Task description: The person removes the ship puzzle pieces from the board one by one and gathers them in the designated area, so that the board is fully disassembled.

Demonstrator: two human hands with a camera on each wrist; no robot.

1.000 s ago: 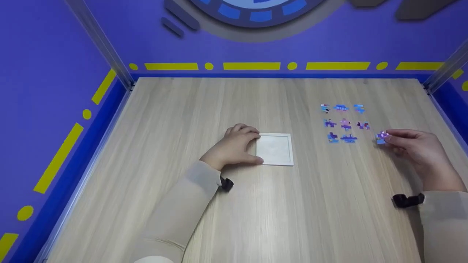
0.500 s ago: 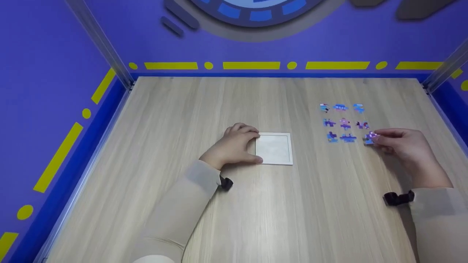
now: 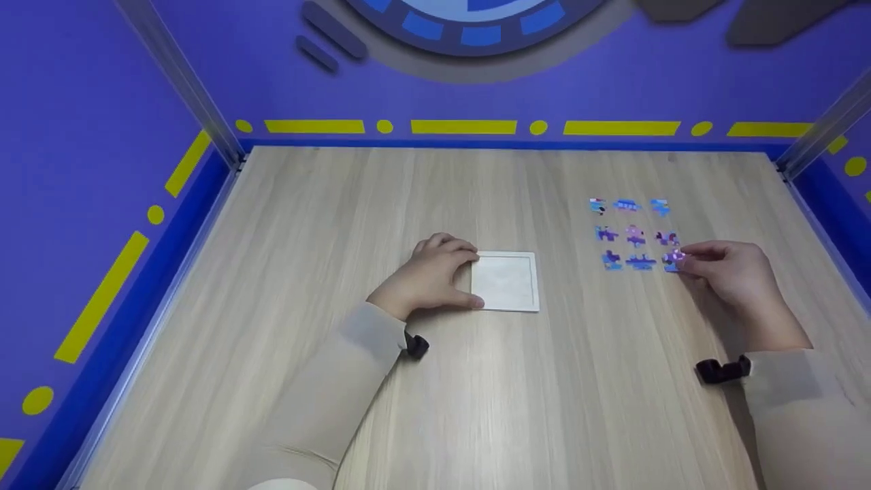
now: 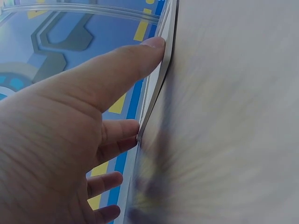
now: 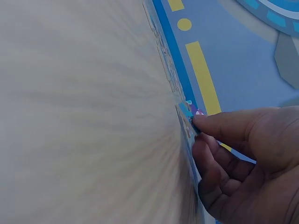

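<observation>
In the head view my left hand [image 3: 435,275] holds the left side of a shallow white puzzle frame [image 3: 505,282] lying flat on the table. Its thumb is at the near left corner and a finger at the far left corner. The left wrist view shows the thumb against the edge of the frame [image 4: 159,77]. My right hand [image 3: 738,275] pinches a purple and blue jigsaw piece [image 3: 672,260] between thumb and forefinger, at the lower right of the other pieces. The right wrist view shows this jigsaw piece [image 5: 186,111] tilted at the fingertips.
Several jigsaw pieces [image 3: 635,235] lie apart in rows on the wooden table [image 3: 463,401], between the frame and my right hand. A blue wall [image 3: 463,95] with yellow dashes closes off the back, with more wall panels at both sides.
My right hand has moved left with the jigsaw piece, bringing it to the end of the nearest row. The left hand stays on the frame. The head view has shifted slightly.
</observation>
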